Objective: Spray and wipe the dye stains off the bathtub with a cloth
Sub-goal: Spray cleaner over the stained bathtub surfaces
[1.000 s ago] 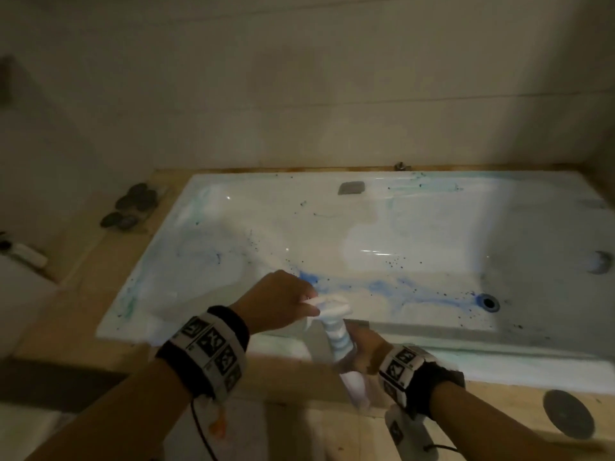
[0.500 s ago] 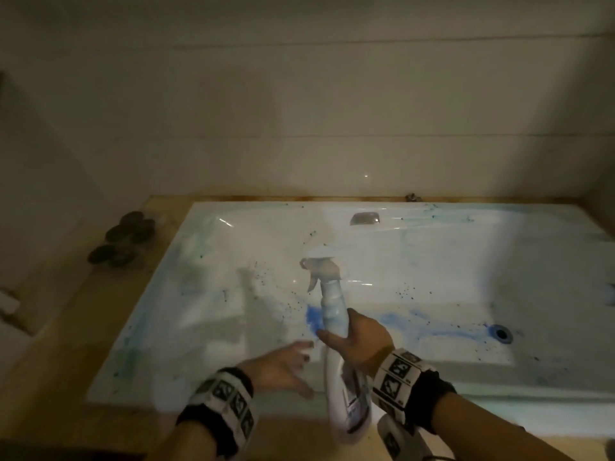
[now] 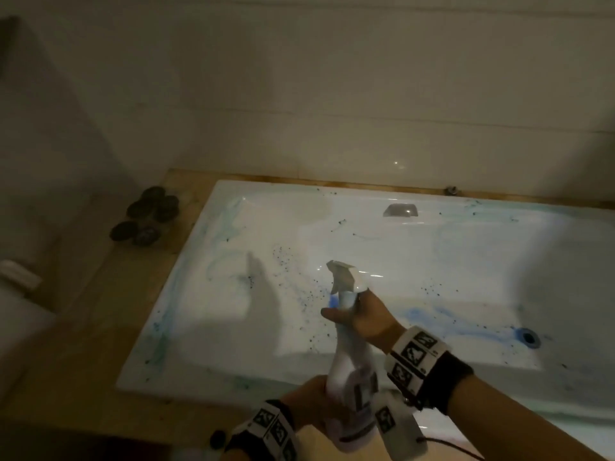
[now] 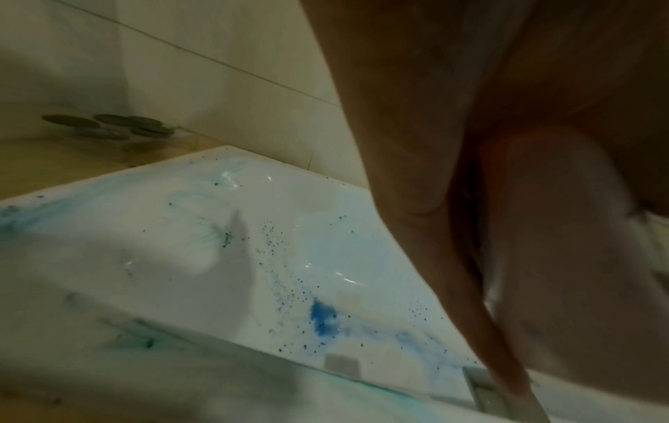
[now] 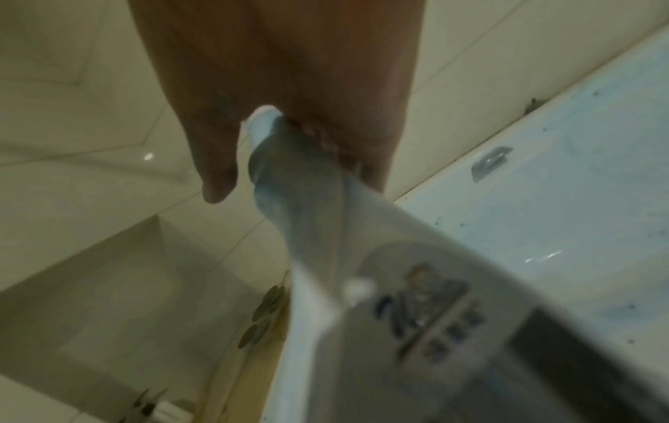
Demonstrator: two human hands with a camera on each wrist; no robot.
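Note:
The white bathtub point(image 3: 186, 377) carries a blue dye smear point(image 3: 442, 314) along its floor toward the drain point(image 3: 527, 337), with dark specks and faint teal streaks at its left end. A white spray bottle point(image 3: 349, 377) stands upright over the near rim, its nozzle point(image 3: 342, 274) pointing left. My right hand point(image 3: 362, 316) grips the bottle's neck just under the trigger. My left hand point(image 3: 306, 404) holds the bottle's lower body. The left wrist view shows the blue smear point(image 4: 322, 317) below and the bottle point(image 4: 564, 272) against my left hand point(image 4: 470, 229). No cloth is in view.
A wooden surround point(image 3: 83, 344) frames the tub. Several dark round stones point(image 3: 146, 217) lie on its far left corner. A metal overflow plate point(image 3: 399, 209) sits on the tub's far wall, with beige wall tiles behind. A small dark object point(image 3: 218, 439) lies by my left wrist.
My left hand left the nozzle head, dropped, and now holds the bottle's lower body. The right hand raised the bottle upright over the tub. The head view tilted up.

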